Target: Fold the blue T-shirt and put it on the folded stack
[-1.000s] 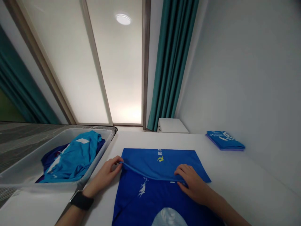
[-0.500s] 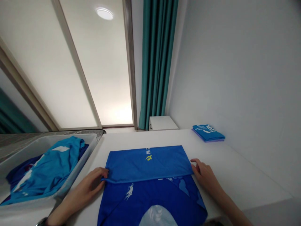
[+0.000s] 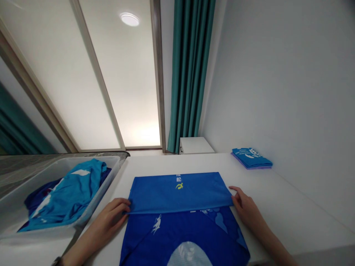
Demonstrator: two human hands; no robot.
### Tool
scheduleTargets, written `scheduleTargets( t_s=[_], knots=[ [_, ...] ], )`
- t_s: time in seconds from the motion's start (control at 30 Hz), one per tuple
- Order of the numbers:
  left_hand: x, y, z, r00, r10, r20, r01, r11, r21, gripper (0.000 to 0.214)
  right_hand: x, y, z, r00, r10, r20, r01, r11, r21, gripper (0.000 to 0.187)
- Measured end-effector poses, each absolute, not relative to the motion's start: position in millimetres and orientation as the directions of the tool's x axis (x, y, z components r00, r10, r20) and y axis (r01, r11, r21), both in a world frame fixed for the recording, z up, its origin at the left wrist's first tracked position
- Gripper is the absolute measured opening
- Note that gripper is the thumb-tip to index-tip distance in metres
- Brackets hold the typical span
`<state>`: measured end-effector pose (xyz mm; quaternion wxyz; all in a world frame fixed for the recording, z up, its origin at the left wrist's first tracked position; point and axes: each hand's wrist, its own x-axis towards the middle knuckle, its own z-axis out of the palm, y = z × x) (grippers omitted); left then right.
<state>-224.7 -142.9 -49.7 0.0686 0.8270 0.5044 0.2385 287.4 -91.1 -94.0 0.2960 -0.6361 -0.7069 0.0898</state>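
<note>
Blue shirt: here it is, lying flat on the white bench [image 3: 199, 162] right in front of the person, the dark body of the shirt [image 3: 183, 225] running out of view at the bottom.
Folded band: a lighter blue strip [image 3: 155, 195] lies across the top, white characters and a yellow-green emblem showing, its near edge almost straight.
Left hand: pinching the left end of that edge, thumb and fingers together on the cloth, the left hand [image 3: 115, 213] low over the bench.
Right hand: at the opposite end, the right hand [image 3: 244, 207] has fingertips at the corner, index finger stretched out; whether it grips, I cannot tell.
Clear bin: off to the left, the bin [image 3: 113, 181] holds a rumpled light-blue garment [image 3: 80, 192] over darker cloth [image 3: 39, 197].
Folded stack: far right by the wall, neat blue on purple, the stack [image 3: 251, 158] sits well apart from the shirt.
</note>
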Motion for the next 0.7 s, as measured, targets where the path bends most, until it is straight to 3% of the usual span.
scheduleTargets(
  t_s=[0.17, 0.37, 0.53, 0.7],
  knots=[
    [-228, -147, -47, 0.420, 0.857, 0.297, 0.797, -0.506, 0.330, 0.018, 290, -90, -100, -0.047, 0.935, 0.353, 0.891, 0.199, -0.408, 0.038],
    [-214, -135, -45, 0.318, 0.881, 0.350, 0.888, -0.406, 0.216, 0.046, 272, -80, -87, -0.205, 0.881, 0.426, 0.914, 0.328, -0.240, 0.039],
    [-170, -110, -61, 0.364, 0.872, 0.327, 0.909, -0.410, 0.081, 0.059, 225, -66, -77, -0.408, 0.857, 0.315, 0.864, 0.474, -0.171, 0.048],
    [-139, -91, -83, 0.365, 0.902, 0.231, 0.921, -0.387, 0.053, 0.064, 191, -56, -74, -0.456, 0.879, 0.140, 0.874, 0.472, -0.115, 0.057]
  ],
)
